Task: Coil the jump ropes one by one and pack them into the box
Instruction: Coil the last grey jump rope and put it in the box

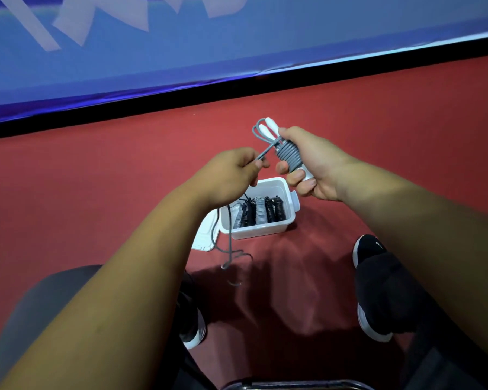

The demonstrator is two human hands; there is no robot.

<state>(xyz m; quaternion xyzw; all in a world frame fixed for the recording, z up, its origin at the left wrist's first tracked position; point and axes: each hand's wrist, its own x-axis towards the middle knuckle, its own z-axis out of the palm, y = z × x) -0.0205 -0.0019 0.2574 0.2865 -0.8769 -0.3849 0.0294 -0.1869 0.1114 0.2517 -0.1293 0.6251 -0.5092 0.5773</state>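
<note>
Right hand [314, 164] grips a grey jump rope [289, 156] by its two white handles [268, 127]. The fingers are curled round the bundle, and several turns of cord are wound tight about the handles. Left hand [233, 175] pinches the free strand just beside the coil, so the cord runs taut between the two hands. I note a loose tail [229, 243] dropping from under the left hand, passing the box's near-left corner and ending in slack loops on the floor.

The white box [261, 232] sits open on the floor below the hands, ahead of the black shoes [371, 251]. Coiled ropes [261, 212], black and grey, stand side by side inside it. A flat white piece [204, 235] lies against the box's left side. It is probably the lid, though the left forearm hides much of it.

The surface is a red floor covering [96, 198], slightly rumpled near the box. Behind it a black strip [181, 97] runs along the foot of a blue banner [265, 52]. The banner's pale lettering is too blurred to read. I cannot identify the grey rounded shape [48, 299] at lower left.
</note>
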